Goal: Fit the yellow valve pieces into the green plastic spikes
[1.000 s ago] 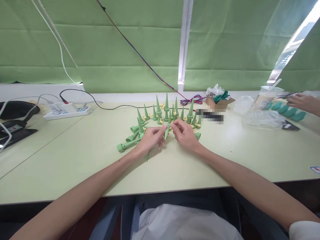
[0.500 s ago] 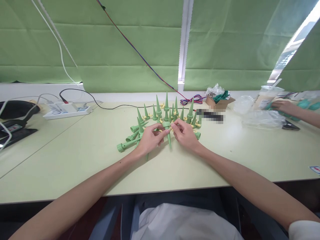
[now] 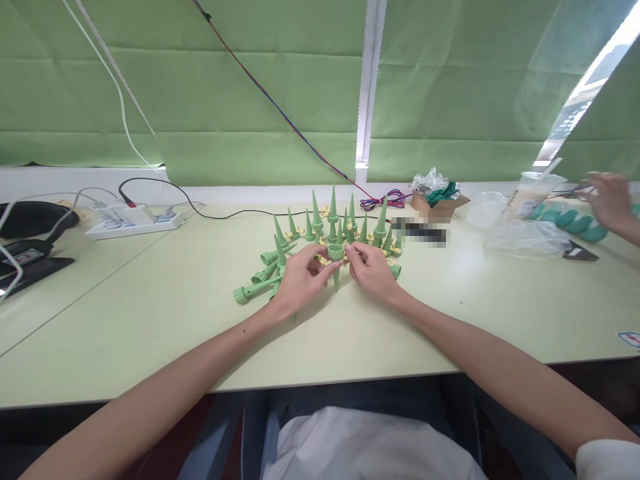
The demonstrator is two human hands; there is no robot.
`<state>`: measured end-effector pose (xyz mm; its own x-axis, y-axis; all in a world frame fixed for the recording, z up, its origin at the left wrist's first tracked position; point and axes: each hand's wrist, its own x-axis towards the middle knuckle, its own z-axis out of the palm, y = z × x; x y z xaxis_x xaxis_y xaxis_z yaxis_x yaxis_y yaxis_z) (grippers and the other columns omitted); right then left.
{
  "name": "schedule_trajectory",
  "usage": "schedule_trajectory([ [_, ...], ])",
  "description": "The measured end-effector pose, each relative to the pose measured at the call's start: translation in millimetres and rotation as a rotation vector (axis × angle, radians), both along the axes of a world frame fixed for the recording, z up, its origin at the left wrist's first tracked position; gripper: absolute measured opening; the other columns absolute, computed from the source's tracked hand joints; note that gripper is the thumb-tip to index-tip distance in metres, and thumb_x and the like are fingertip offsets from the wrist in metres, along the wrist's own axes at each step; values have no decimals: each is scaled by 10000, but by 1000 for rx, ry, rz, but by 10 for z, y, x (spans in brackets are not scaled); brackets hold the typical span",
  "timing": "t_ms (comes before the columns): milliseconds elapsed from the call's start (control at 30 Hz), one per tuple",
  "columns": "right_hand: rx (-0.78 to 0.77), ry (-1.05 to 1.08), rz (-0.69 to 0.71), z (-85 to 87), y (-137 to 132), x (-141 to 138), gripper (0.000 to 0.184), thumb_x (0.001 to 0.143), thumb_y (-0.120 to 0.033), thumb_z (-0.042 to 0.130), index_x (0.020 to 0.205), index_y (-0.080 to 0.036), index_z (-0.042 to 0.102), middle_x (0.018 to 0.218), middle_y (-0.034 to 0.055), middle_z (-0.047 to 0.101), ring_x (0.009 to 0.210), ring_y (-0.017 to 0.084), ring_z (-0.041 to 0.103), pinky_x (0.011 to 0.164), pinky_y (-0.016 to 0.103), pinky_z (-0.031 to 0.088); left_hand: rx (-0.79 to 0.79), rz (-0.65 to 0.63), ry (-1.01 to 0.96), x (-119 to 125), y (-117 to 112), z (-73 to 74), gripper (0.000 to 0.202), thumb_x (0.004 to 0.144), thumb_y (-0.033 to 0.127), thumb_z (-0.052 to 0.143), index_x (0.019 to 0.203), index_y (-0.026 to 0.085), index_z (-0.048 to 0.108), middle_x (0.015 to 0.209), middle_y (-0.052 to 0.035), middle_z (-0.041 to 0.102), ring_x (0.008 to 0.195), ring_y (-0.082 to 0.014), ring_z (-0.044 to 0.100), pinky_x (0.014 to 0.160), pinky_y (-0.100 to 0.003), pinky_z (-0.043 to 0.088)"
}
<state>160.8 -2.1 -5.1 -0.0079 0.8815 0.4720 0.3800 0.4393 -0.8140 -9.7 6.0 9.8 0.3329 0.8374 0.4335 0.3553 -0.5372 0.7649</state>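
Observation:
A green plastic cone spike [image 3: 335, 265] is held point down between both hands over the pale table [image 3: 150, 313], its round open cap facing up. My left hand [image 3: 300, 280] pinches its cap from the left with curled fingers. My right hand [image 3: 371, 269] pinches it from the right. Just behind stands a cluster of upright green spikes [image 3: 333, 220] with small yellow parts among them. Several green spikes lie flat [image 3: 260, 277] to the left of my left hand.
A white power strip [image 3: 133, 222] with cables lies at the back left, beside black items [image 3: 30, 257]. A small cardboard box [image 3: 440, 200], clear plastic bags [image 3: 523, 237] and teal pieces [image 3: 575, 222] sit at the right, where another person's hand [image 3: 610, 200] hovers.
The held spike has been turned from slanted to nearly upright, point down, with its open cap now showing. The other person's hand at the right has lifted and shifted rightward.

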Motion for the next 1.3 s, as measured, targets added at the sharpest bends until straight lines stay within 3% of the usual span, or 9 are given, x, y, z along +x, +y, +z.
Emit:
schedule_trajectory([
  [167,12,52,16,-8,0,-15,472,960,-559,439,643,-221,351,489,-57,374,465,104,346,492,261,286,-96,-44,-30,17,-37,26,224,873,399,595,952,211,502,818,-3,609,499,-111,589,487,-247,470],
  [367,-27,21,30,-15,4,-13,514,968,-609,384,656,-208,458,489,-40,409,469,113,383,492,264,308,-91,-54,-71,26,-23,17,243,882,415,589,963,210,485,824,-7,611,524,-111,596,524,-248,491],
  [533,-4,80,29,-11,-6,-11,488,965,-604,402,679,-212,461,519,-36,426,468,112,390,478,263,311,-120,-73,-142,40,-49,30,308,914,461,545,1098,225,472,1002,-38,602,583,-104,629,562,-254,533],
  [600,8,121,23,-3,-11,-8,472,964,-597,412,688,-216,453,530,-38,425,472,112,391,479,262,316,-136,-77,-193,43,-53,39,300,934,495,505,1062,226,473,981,-37,606,583,-107,629,549,-255,533],
  [700,18,169,33,8,-17,-5,455,954,-594,442,697,-218,446,547,-41,423,478,108,389,480,261,320,-200,-101,-250,40,-38,53,362,942,559,456,887,203,494,768,-15,582,552,-130,617,509,-264,521],
  [833,11,167,98,9,-27,-12,432,941,-593,471,731,-215,471,563,-44,424,482,104,394,475,260,319,-423,-156,-297,45,-10,65,561,930,654,375,699,164,523,653,-40,550,495,-143,589,458,-287,498],
  [1000,17,151,141,-1,-37,-13,425,936,-594,482,742,-215,478,575,-43,427,488,103,394,475,259,315,-599,-218,-376,61,7,39,525,890,639,495,732,142,557,705,-62,596,473,-145,588,399,-276,457],
  [1300,25,82,120,1,-53,-2,434,951,-575,463,710,-214,456,560,-40,425,507,113,382,505,266,314,-661,-267,-360,56,7,-13,563,896,646,475,703,128,584,671,-80,612,467,-146,590,404,-276,463],
])
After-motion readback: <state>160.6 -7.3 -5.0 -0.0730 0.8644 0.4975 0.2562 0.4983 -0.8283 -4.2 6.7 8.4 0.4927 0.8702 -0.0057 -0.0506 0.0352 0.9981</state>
